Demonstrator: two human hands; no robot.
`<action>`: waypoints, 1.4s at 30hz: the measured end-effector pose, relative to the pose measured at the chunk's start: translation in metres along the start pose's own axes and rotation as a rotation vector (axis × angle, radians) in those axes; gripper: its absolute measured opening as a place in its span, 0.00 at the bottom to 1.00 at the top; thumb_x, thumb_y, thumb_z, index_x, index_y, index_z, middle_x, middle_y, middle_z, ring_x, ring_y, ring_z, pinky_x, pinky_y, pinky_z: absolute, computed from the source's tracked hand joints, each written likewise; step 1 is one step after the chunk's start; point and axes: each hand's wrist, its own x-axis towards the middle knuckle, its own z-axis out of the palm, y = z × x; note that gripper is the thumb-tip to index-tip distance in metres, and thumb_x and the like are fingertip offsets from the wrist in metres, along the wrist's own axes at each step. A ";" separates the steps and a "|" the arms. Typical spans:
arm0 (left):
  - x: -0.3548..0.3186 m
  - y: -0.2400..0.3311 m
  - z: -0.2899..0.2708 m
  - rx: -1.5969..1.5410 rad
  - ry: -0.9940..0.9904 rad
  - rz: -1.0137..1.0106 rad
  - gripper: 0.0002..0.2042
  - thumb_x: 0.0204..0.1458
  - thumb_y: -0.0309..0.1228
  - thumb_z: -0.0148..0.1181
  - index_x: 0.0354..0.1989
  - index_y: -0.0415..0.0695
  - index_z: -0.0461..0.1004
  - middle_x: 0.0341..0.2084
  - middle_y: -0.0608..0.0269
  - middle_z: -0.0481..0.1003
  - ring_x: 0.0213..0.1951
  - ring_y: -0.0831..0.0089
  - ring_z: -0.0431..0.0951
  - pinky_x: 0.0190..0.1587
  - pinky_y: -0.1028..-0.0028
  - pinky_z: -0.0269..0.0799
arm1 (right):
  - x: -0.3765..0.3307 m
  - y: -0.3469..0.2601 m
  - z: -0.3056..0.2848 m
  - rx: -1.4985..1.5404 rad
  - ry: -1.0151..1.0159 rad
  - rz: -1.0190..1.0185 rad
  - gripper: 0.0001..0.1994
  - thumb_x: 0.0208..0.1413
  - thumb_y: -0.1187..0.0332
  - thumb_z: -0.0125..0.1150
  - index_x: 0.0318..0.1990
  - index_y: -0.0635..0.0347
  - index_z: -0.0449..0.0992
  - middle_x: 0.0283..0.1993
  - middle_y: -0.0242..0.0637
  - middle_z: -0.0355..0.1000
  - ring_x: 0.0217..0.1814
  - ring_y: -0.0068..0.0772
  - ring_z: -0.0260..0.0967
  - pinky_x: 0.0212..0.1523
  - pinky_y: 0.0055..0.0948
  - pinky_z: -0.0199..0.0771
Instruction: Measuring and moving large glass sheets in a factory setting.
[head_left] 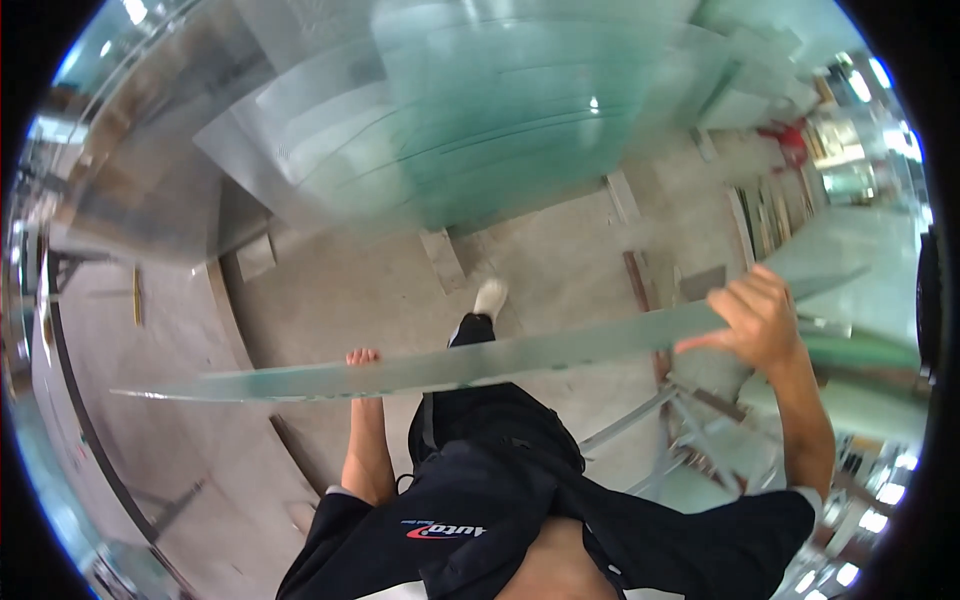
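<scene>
In the head view we see the glass sheet point(480, 362) held edge-up across our body above the concrete floor point(330, 300). Our left hand point(363, 357) curls its fingers over the top edge, and our right hand point(760, 318) is closed tight on the sheet's right end. Ahead, more glass panes point(480, 120) lean stacked together, with no container in sight.
</scene>
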 end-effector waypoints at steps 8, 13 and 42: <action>0.240 0.200 0.086 2.267 -0.704 1.394 0.21 0.57 0.50 0.38 0.17 0.50 0.54 0.12 0.67 0.53 0.17 0.71 0.54 0.23 0.69 0.49 | -0.029 0.172 0.155 -0.037 -0.574 -0.092 0.16 0.47 0.60 0.69 0.20 0.55 0.67 0.21 0.38 0.66 0.25 0.41 0.68 0.41 0.41 0.68; 0.329 0.277 0.133 2.174 -0.762 1.644 0.32 0.55 0.66 0.33 0.15 0.49 0.53 0.11 0.67 0.52 0.14 0.71 0.48 0.21 0.69 0.46 | -0.056 0.283 0.251 -0.058 -0.687 -0.138 0.14 0.51 0.62 0.66 0.22 0.55 0.67 0.21 0.38 0.66 0.26 0.42 0.68 0.44 0.41 0.69; 0.394 0.483 0.611 2.242 -0.951 1.802 0.30 0.57 0.63 0.30 0.17 0.49 0.52 0.12 0.64 0.53 0.19 0.68 0.53 0.30 0.67 0.55 | -0.105 0.529 0.808 -0.029 -0.850 -0.408 0.04 0.56 0.68 0.57 0.31 0.55 0.71 0.24 0.36 0.69 0.26 0.36 0.72 0.44 0.36 0.72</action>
